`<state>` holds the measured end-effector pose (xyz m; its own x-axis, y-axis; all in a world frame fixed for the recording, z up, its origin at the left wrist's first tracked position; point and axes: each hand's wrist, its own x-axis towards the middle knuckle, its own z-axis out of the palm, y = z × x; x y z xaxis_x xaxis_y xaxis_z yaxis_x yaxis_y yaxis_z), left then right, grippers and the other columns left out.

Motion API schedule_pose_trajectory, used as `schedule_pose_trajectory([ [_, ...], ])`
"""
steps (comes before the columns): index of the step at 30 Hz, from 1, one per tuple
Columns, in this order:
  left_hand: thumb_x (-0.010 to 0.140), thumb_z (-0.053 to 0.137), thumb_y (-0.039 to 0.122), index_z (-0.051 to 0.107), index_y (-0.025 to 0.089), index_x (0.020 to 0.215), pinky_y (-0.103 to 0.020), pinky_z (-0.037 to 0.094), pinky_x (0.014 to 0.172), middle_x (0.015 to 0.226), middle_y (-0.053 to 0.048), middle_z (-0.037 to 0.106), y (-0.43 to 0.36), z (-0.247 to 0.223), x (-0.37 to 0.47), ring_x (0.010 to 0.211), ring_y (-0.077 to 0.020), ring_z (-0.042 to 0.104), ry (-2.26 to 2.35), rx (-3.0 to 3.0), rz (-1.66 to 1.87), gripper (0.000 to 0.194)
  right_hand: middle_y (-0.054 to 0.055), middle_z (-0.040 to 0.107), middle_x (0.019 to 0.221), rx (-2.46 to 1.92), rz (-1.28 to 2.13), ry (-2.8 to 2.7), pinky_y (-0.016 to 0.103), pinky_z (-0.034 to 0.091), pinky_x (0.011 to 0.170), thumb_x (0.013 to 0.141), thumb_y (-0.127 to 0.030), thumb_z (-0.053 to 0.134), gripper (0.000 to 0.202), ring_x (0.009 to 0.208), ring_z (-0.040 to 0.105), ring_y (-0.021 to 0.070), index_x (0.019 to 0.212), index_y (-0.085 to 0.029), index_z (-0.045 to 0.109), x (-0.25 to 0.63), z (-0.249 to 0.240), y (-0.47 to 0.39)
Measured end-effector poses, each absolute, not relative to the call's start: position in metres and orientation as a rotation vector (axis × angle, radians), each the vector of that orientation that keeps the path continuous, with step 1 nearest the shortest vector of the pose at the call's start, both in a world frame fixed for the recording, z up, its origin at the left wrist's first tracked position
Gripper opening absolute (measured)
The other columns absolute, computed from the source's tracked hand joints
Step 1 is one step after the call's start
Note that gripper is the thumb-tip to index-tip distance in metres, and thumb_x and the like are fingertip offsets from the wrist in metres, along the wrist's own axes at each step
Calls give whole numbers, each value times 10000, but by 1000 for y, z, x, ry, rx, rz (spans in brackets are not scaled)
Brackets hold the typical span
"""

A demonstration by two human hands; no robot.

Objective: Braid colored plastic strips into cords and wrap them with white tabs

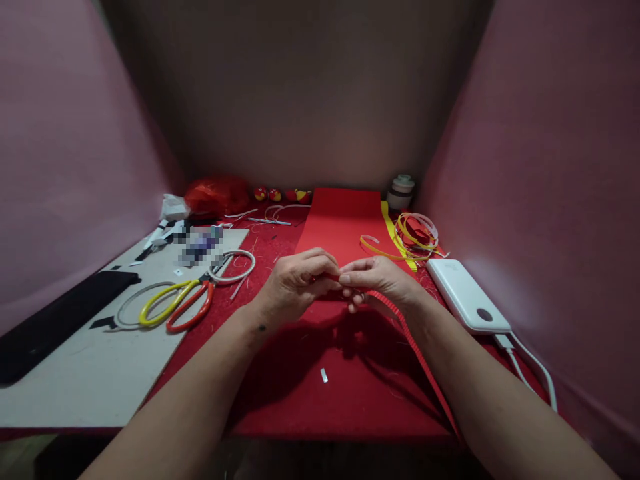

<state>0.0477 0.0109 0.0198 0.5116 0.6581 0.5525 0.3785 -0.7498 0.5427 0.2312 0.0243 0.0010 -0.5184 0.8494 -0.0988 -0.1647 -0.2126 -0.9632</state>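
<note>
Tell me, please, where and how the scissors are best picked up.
I would grip the scissors by the yellow loop and red loop, coming from the near side: both open loops lie on that side, while the cutting end points away.

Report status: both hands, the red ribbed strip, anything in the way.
Left hand and right hand pinched close together, contact hidden. Red ribbed strip held in right hand, trailing back. Scissors off left; nothing seen blocking hands.
</note>
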Motion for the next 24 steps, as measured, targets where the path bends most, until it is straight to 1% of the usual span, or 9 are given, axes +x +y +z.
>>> schedule_pose_trajectory([
  [3, 786, 613, 152, 664, 147, 768, -223, 481, 652, 790, -50, 643, 8, 22, 48, 705, -127, 594, 775, 2223, 1176, 54, 15, 626, 577, -830, 1808, -1327, 217, 473, 469, 617, -236, 761, 180, 430, 563, 86, 676, -97, 663, 231, 4, 23],
  [6, 760, 656, 183, 675, 141, 773, -229, 505, 600, 828, -60, 645, 6, 23, 48, 682, -135, 610, 687, 1968, 1248, 49, 14, 630, 559, -791, 1818, -1273, 226, 485, 467, 607, -225, 769, 185, 420, 558, 89, 702, -102, 668, 229, 8, 19],
  [8, 735, 683, 183, 677, 140, 765, -223, 510, 555, 851, -58, 647, 4, 23, 49, 636, -124, 610, 663, 1819, 1258, 53, 13, 627, 548, -776, 1838, -1240, 229, 492, 459, 592, -224, 778, 193, 415, 547, 86, 689, -101, 665, 228, 11, 17],
  [13, 696, 711, 151, 673, 135, 723, -187, 477, 457, 818, -40, 653, 3, 21, 53, 534, -88, 583, 686, 1607, 1250, 49, 10, 607, 534, -739, 1893, -1218, 213, 493, 455, 604, -243, 772, 196, 426, 538, 80, 661, -99, 651, 225, 14, 15],
  [17, 677, 725, 177, 647, 141, 738, -187, 456, 404, 814, -26, 654, 4, 19, 57, 467, -76, 562, 732, 1525, 1258, 105, 5, 599, 547, -725, 1869, -1210, 211, 484, 446, 609, -258, 769, 204, 438, 527, 78, 659, -108, 641, 226, 9, 18],
  [20, 738, 680, 228, 628, 145, 800, -197, 474, 457, 792, -30, 648, 8, 17, 56, 509, -86, 573, 816, 1704, 1230, 116, 5, 599, 565, -750, 1851, -1216, 230, 498, 468, 617, -267, 764, 208, 443, 519, 76, 671, -107, 643, 227, 6, 21],
  [22, 790, 628, 241, 626, 146, 823, -209, 487, 549, 780, -37, 640, 12, 13, 52, 600, -105, 593, 881, 2030, 1212, 101, 5, 598, 568, -818, 1813, -1228, 246, 505, 482, 625, -258, 752, 192, 440, 519, 79, 685, -106, 651, 227, 5, 22],
  [24, 830, 578, 236, 627, 150, 826, -217, 478, 626, 790, -42, 638, 17, 7, 49, 685, -119, 601, 948, 2421, 1159, 99, 6, 592, 548, -925, 1743, -1274, 245, 493, 468, 635, -236, 729, 154, 421, 512, 81, 651, -107, 648, 226, 6, 21],
])
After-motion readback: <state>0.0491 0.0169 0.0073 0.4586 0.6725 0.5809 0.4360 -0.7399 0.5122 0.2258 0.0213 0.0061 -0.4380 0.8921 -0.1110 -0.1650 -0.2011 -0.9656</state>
